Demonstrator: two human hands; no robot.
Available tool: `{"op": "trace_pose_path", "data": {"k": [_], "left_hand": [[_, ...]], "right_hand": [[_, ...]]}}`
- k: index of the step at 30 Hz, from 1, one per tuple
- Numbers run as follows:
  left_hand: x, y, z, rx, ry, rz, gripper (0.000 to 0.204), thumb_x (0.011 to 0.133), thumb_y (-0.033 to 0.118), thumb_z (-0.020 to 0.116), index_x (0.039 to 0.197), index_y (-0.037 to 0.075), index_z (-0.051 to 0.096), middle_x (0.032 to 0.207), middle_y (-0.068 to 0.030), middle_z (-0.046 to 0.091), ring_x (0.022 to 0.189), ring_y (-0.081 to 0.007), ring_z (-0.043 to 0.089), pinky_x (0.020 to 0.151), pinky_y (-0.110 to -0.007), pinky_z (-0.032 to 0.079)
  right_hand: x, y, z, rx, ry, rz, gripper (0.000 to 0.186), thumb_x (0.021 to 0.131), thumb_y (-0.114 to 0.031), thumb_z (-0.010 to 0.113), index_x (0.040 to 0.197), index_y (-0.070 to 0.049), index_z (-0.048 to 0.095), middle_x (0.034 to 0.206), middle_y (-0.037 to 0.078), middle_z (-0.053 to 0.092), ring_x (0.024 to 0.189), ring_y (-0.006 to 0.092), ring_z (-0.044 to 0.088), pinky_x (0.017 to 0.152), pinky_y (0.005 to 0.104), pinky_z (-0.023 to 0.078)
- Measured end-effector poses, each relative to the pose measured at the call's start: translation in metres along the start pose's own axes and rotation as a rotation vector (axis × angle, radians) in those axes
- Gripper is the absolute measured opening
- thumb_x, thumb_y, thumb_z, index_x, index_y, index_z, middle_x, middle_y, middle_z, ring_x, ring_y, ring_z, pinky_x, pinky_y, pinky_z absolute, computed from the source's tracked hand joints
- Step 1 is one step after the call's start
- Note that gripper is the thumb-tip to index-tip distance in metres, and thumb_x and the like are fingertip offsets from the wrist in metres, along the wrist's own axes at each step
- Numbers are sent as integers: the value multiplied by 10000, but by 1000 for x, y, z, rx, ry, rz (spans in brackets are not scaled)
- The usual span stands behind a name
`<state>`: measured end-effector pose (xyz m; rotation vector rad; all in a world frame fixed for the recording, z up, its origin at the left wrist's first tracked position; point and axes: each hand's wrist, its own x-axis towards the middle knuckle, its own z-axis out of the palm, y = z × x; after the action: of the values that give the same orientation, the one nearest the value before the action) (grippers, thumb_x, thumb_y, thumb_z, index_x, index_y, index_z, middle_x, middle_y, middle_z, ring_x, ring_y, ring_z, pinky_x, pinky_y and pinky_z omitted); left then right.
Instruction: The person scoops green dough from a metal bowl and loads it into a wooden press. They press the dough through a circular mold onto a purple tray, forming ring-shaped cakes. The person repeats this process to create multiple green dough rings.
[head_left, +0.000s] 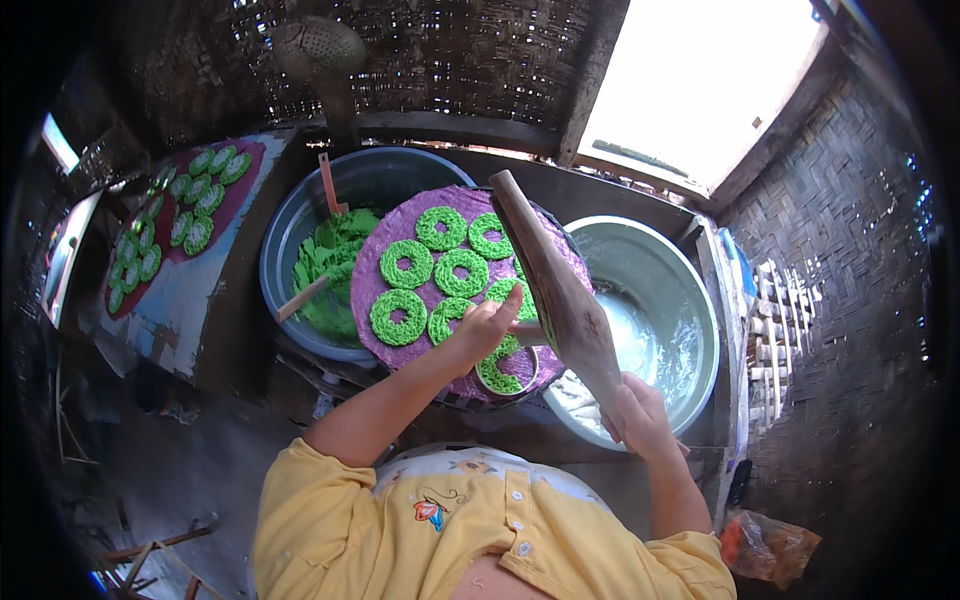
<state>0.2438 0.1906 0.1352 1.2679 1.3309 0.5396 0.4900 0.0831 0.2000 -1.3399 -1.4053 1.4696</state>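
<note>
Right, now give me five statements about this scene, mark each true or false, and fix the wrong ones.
1. The right grip holds a long wooden piece. True.
2. The blue basin stands to the right of the pale green basin. False: it stands to the left.
3. Several green rings lie on the round purple surface. True.
4. The left grip is inside the pale green basin. False: it is over the purple surface.
5. The person's shirt is mostly yellow. True.
</note>
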Motion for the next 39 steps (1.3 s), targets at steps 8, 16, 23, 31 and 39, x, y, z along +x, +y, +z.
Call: {"op": "trace_pose_path", "data": {"k": [8, 16, 23, 31, 39], "left_hand": [[-39, -9, -4, 478, 137, 387, 799, 874, 672, 237, 1103, -6, 594, 1218, -154, 467, 1065, -287, 390, 990, -427, 226], [-66, -11, -37, 950, 365, 655, 515, 824, 443, 572, 1139, 37, 594, 1288, -113, 429, 1142, -294, 376, 947, -460, 276], [-48, 106, -86, 716, 615, 860, 351, 709, 305, 696, 963, 84, 596, 958, -158, 592, 873, -320, 595, 777, -440, 446], [-121, 148, -148, 968, 943, 1202, 244, 713, 309, 679, 683, 101, 554, 605, -78, 576, 548, -276, 599, 552, -358, 475], [-203, 98, -226, 1401, 614, 1057, 308, 653, 251, 708, 890, 103, 579, 861, -84, 596, 855, -205, 590, 694, -289, 465]], "right_hand": [[8, 20, -6, 217, 1, -52, 390, 930, -378, 486, 1017, -2, 547, 592, 1, 513, 435, 48, 443, 400, 192, 345], [2, 1, 5, 211, 60, -126, 425, 926, -407, 480, 998, 7, 544, 584, 4, 510, 425, 50, 436, 390, 186, 335], [51, -73, 81, 16, 34, -275, 408, 957, -367, 400, 871, -6, 569, 578, 29, 525, 458, 121, 493, 436, 271, 381], [105, -269, 172, -1034, 555, -1155, 394, 793, -284, 599, 1037, 24, 572, 939, 198, 594, 801, 340, 623, 776, 421, 467], [53, -275, 278, -1047, -168, -1093, 487, 710, -114, 632, 1049, 21, 310, 737, 136, 549, 609, 309, 574, 550, 409, 455]]}}
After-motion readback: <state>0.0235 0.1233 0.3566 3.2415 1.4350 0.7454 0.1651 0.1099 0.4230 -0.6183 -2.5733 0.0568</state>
